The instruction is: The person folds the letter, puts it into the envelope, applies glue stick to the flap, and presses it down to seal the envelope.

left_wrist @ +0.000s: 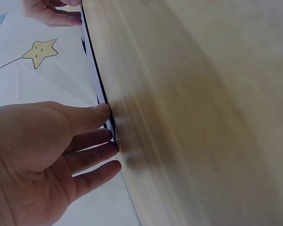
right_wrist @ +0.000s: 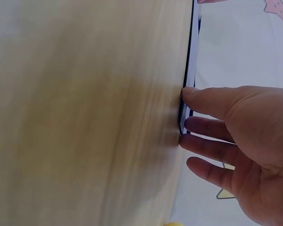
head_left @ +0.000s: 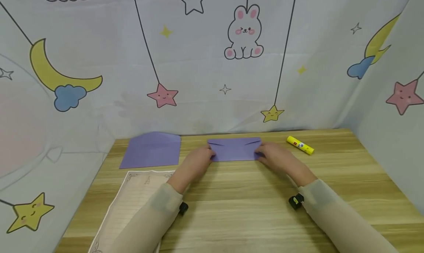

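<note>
A small purple envelope lies at the far side of the wooden table, its flap side up with slits near both upper corners. My left hand pinches its left end; in the left wrist view the thumb is on the near edge and the fingers reach round the corner. The right end is pinched by my right hand, and the right wrist view shows that thumb at the edge with fingertips at the corner. From both wrists the envelope appears edge-on, low over the tabletop.
Another purple envelope, flap raised, lies at the back left. Below it a lined letter sheet with a decorated border is partly covered by my left sleeve. A yellow glue stick lies right of my right hand. Printed cloth hangs behind the table.
</note>
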`<state>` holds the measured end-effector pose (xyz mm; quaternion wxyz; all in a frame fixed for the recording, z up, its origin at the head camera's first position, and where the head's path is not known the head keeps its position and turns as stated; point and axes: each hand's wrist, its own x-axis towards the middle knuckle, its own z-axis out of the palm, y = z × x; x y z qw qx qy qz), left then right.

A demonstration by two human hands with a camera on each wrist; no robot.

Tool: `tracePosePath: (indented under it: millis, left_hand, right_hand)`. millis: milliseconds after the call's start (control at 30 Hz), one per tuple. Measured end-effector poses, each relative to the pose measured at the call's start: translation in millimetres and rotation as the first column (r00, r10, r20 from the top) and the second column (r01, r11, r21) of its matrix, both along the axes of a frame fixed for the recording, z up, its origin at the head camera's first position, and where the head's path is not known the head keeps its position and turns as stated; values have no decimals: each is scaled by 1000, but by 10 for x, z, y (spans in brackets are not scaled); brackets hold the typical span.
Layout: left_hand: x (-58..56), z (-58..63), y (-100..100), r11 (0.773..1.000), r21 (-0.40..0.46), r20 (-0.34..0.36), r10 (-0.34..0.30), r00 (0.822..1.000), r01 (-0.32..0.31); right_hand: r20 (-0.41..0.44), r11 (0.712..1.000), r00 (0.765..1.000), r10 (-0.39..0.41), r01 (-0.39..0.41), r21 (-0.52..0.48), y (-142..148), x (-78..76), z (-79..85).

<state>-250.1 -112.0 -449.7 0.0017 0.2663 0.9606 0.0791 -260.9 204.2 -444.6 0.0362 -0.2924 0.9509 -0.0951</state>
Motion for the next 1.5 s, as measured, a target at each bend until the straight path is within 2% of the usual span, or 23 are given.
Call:
tracePosePath:
  millis: [200,433,633,767,967,1067,1233,1333,1500]
  left_hand:
    - [-89,-2,14,1000,8,-23,15,1000,-14]
    - [-176,-10,34,1000,-24,-29,14,999,-15]
    - [-190,-14,43,999,-31,-27,23,999,-24]
    - [-168,-13,26,999,-5,-9,36,999,-36]
    - [-103,62,-49,995,79,33,56,998,-58]
    - [-42,123,-104,987,129,70,87,994,-96]
    - [105,237,-214,970,156,106,169,980,-184]
    - [207,306,-309,960,167,117,207,971,-225]
    - [358,373,-551,941,202,103,256,961,-272]
  right_hand:
    - [18,1000,1000,-23,23,-10,-32,-85,-5]
    - [50,998,997,-52,53,-23,-32,-149,-12]
    - [43,998,998,-50,51,-20,-23,-145,-8]
    - [26,998,999,-47,48,-42,-15,-123,-9]
    - [10,995,998,-65,65,-81,10,-45,31]
    - [-3,992,997,-78,78,-96,12,6,73]
    - [-26,988,996,-87,83,-127,29,86,118]
    - [-11,983,994,-105,102,-150,52,150,150]
    - [7,974,990,-138,137,-180,85,264,220]
